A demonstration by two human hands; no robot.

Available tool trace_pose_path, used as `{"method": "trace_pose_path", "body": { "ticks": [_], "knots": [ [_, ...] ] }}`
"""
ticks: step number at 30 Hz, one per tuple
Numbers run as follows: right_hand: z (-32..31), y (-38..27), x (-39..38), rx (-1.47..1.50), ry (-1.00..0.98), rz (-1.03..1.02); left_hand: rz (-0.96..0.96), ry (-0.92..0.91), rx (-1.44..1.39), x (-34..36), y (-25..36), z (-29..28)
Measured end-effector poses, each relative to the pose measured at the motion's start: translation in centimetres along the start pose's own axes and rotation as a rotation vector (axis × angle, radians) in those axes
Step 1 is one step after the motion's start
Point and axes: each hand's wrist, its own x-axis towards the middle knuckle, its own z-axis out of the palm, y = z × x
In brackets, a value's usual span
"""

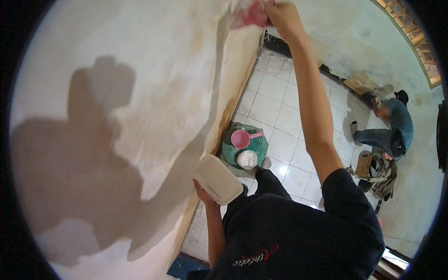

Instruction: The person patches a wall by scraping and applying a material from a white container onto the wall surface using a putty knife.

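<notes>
While left hand [206,195] holds tub [217,181], right hand [284,18] grips red object [253,15]

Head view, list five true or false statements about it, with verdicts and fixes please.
1. The left hand holds the tub. True.
2. The right hand is lower in the picture than the left. False: it is near the top edge, holding a red item.
3. The dipper is blue. False: it is pink.
4. The floor has pale tiles. True.
5. The co-worker stands upright. False: that person is down low.
</notes>
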Motion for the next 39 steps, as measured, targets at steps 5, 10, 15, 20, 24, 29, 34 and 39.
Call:
{"method": "trace_pose_path", "body": {
  "ticks": [5,10,15,20,24,29,34,39],
  "knots": [
    [5.5,17.0,-11.1,-0.258,0.115,0.410,-0.009,0.034,0.005,-0.3,0.7,-1.2],
    [14.1,23.6,-15.5,-0.008,-0.027,0.564,0.052,-0.038,0.013,0.9,0.4,-5.1],
    [14.0,12.5,-8.2,-0.372,0.023,0.239,0.029,-0.071,-0.013,0.2,1.5,-5.8],
    [10.5,-0.6,-2.3,-0.378,0.051,0.019,-0.026,-0.220,-0.122,1.0,1.2,-6.0],
    [10.4,-12.2,-2.1,-0.030,-0.026,0.038,-0.028,-0.241,-0.115,1.2,1.6,-5.1],
    [8.2,-16.2,-5.7,-0.136,-0.044,-0.086,0.045,-0.311,-0.037,1.8,1.7,-5.5],
    [7.5,-0.5,-14.2,-0.307,0.053,0.098,0.001,-0.279,-0.085,1.4,2.2,-7.4],
    [14.3,17.8,-20.9,-0.553,-0.242,0.329,0.004,-0.200,-0.076,0.8,2.7,-9.7]
  ]
}}
